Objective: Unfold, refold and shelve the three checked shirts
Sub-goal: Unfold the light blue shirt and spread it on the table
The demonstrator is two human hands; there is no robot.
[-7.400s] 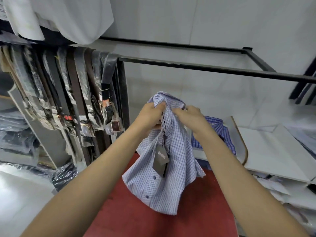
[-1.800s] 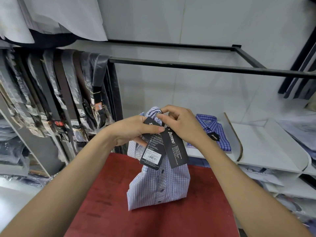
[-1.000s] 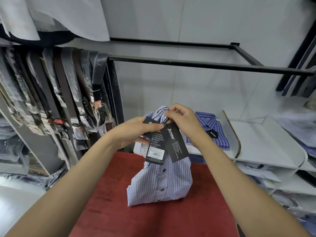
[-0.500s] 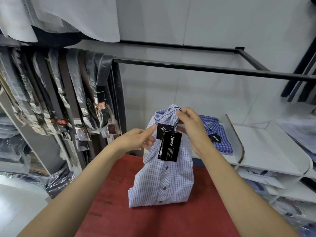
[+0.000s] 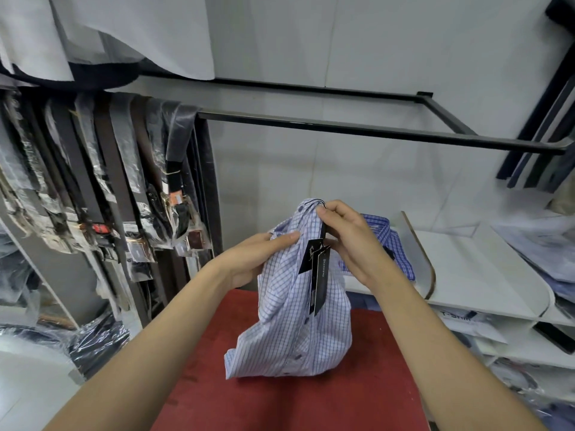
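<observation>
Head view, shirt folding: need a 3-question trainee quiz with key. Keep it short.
1. True or false: the pale checked shirt lies flat on the red table.
2. Which hand pinches the shirt near its collar, above the hanging tags? A) left hand B) right hand C) neither
3. Fill in: the darker blue checked shirt sits folded on the white ____.

Key:
1. False; it is held up, only its lower edge seems to rest on the table.
2. B; the left hand holds the shirt's side.
3. shelf
</observation>
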